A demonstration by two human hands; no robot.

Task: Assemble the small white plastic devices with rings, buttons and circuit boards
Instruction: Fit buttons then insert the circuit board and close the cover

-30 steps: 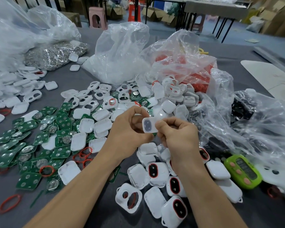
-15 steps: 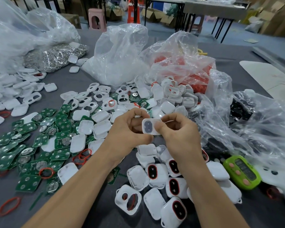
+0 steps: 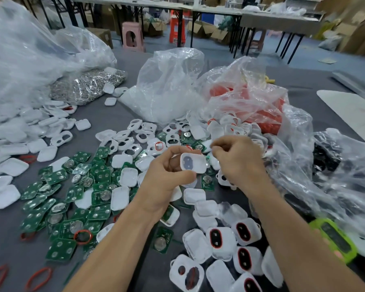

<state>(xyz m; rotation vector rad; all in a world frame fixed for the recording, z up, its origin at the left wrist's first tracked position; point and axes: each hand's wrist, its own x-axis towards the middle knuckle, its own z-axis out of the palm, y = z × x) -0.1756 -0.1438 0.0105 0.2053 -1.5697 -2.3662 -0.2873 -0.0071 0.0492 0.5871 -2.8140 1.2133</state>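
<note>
My left hand [image 3: 167,175] grips a small white plastic shell [image 3: 193,163] above the table's middle; two grey button shapes show in its face. My right hand [image 3: 240,165] hovers just right of the shell with its fingers curled, and nothing shows between them. Green circuit boards [image 3: 72,197] with coin cells lie in a heap to the left, mixed with loose white shells [image 3: 124,175]. Several devices with red rings and black buttons [image 3: 219,239] lie near my right forearm. Loose red rings [image 3: 38,275] lie at the lower left.
Behind the parts stand a clear bag of white pieces [image 3: 169,87], a bag of red rings [image 3: 251,102] and a bag of metal clips [image 3: 86,85]. At the right a crumpled bag holds black parts [image 3: 325,152]. A green handheld device [image 3: 335,239] lies at the right edge.
My right hand has come off the shell and shifted up and to the right. The left hand alone now holds the shell. The view has tilted upward.
</note>
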